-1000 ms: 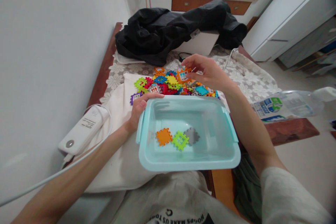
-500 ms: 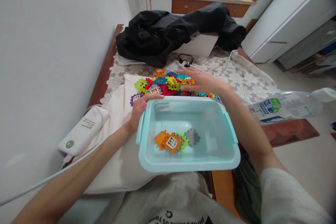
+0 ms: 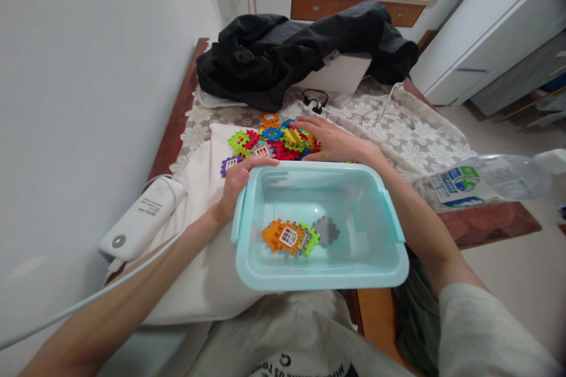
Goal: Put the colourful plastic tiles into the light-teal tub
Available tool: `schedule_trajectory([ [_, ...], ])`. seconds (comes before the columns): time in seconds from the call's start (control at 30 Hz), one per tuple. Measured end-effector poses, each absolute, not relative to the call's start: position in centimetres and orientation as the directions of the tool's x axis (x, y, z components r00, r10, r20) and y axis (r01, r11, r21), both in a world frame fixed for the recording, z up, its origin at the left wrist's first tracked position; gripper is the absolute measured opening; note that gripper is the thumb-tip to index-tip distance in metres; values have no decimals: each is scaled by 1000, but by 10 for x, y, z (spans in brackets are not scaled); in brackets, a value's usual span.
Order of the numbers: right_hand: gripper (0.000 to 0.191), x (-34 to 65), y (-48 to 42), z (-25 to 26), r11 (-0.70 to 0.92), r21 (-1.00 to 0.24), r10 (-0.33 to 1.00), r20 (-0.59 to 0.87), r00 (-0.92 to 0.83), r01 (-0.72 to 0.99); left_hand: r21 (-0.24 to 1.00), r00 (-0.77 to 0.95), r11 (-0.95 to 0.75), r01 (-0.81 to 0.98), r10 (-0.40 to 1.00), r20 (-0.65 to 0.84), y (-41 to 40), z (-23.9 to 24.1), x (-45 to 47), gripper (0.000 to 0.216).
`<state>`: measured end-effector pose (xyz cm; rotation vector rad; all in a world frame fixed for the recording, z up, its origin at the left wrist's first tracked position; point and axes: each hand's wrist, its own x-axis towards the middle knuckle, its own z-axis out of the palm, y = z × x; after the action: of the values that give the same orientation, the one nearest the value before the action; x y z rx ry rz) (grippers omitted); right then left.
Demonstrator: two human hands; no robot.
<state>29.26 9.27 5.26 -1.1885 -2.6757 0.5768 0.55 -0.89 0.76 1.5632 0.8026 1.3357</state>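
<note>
In the left hand (image 3: 233,185), head view: a light-blue tub (image 3: 321,280), clamped at its far left corner, one finger stretched along the far rim.
Right hand (image 3: 329,138): spread low over the right part of a pile of coloured notched pieces (image 3: 276,135), fingers reaching left; whether it grips one, I cannot tell.
Hands: apart, the right one a little farther out than the left, with part of the pile between them.
Tub: nearer the body than both hands, between the forearms, its opening tipped towards the wearer.
Inside the tub: right of and nearer than the left hand, an orange piece (image 3: 269,232), overlapped by an orange frame (image 3: 289,238) with a white window; touching that, a green piece (image 3: 313,240), then a grey piece (image 3: 328,231) on the right.
Pile: beyond the left hand, reaching under the right; a purple piece (image 3: 230,164) lies just past the left knuckles.
White cloth (image 3: 194,265): under the left forearm.
White device (image 3: 144,212): left of the left hand, a cable (image 3: 88,299) running past it.
Bottle (image 3: 486,179): right of the right forearm, by the edge of the bench (image 3: 490,225).
Black headset (image 3: 316,100): just beyond the right hand.
Black garment (image 3: 265,59): farther out beyond both hands, heaped on the bench.
</note>
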Motion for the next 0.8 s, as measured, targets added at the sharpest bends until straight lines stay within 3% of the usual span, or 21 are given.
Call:
schedule_trajectory([
  [0.07, 88, 293, 93, 48, 606, -436, 720, -54, -692, 665, 924, 210, -372, -86, 900, 381, -10, 7, 5, 58],
  [0.17, 68, 293, 94, 41, 614, -459, 692, -78, -717, 642, 929, 210, -363, -73, 905, 370, -12, 6, 4, 58],
  [0.47, 37, 285, 102, 35, 706, -377, 662, 50, -748, 599, 929, 212, -356, -100, 905, 369, -13, 4, 4, 58],
  [0.6, 35, 287, 101, 42, 648, -316, 754, 132, -644, 694, 928, 209, -361, -88, 904, 372, -11, 2, 3, 61],
  [0.8, 39, 297, 101, 56, 574, -502, 815, 272, -512, 647, 915, 230, -390, -108, 885, 404, -11, 0, 2, 57],
])
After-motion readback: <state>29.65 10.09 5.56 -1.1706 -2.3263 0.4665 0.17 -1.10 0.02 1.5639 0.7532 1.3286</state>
